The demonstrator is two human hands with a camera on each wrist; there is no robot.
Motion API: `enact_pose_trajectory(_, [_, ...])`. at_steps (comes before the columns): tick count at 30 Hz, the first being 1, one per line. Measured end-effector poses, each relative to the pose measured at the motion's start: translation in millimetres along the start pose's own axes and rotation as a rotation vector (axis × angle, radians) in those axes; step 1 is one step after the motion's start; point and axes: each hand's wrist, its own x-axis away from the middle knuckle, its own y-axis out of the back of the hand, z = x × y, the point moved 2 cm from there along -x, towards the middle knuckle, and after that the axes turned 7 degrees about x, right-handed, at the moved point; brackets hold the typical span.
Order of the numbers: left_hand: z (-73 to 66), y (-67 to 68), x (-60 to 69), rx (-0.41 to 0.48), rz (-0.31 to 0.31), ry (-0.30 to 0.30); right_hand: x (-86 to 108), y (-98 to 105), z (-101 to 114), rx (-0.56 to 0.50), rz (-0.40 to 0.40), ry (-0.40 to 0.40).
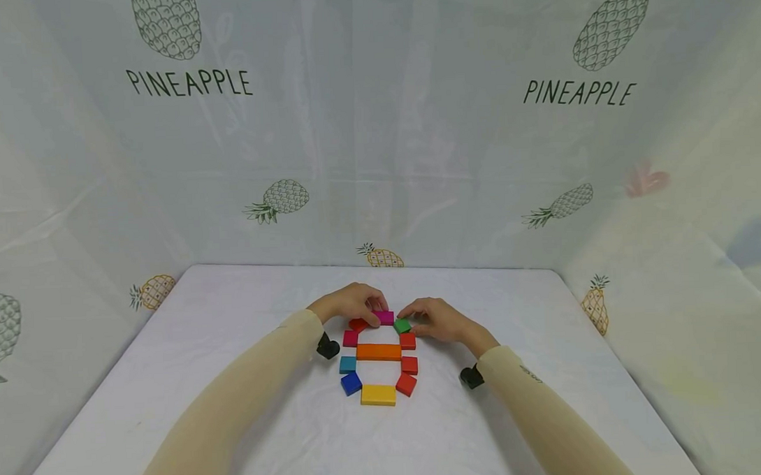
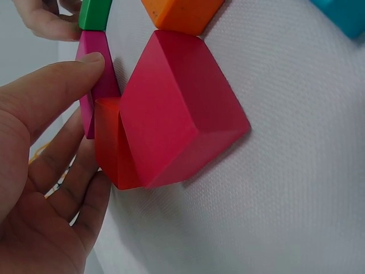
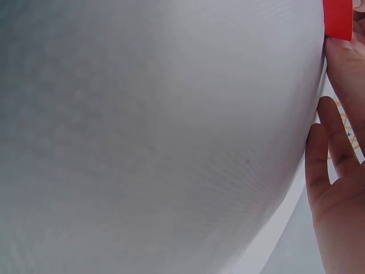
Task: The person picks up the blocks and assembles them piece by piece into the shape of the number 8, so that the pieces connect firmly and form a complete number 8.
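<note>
In the head view, small coloured blocks lie in a rounded ring with an orange bar (image 1: pixel 378 352) across its middle. My left hand (image 1: pixel 354 303) pinches the magenta block (image 1: pixel 385 318) at the ring's far end, thumb on the near side and fingers behind. Beside that hand lie a red-orange block (image 2: pixel 111 148) and a crimson block (image 2: pixel 182 108), touching each other in the left wrist view. My right hand (image 1: pixel 443 319) holds the green block (image 1: pixel 402 325) between thumb and forefinger, against the magenta one's right end. The right wrist view catches only a red block (image 3: pixel 339 20) beside the right hand's fingers.
Down the ring's right side run several red blocks (image 1: pixel 409 365). On the left are a teal block (image 1: pixel 348 365) and a blue block (image 1: pixel 351 383); a yellow block (image 1: pixel 378 395) forms the near end. A white cloth covers the table (image 1: pixel 268 437), and a pineapple-print curtain (image 1: pixel 376 126) hangs behind.
</note>
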Motion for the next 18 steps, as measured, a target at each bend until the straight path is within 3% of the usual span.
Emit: enact_pose_trajectory(18, [-1.4,-0.5,0.4,-0.005,-0.001,-0.003,-1.1,-0.3,-1.5,0.022,0.006,-0.014])
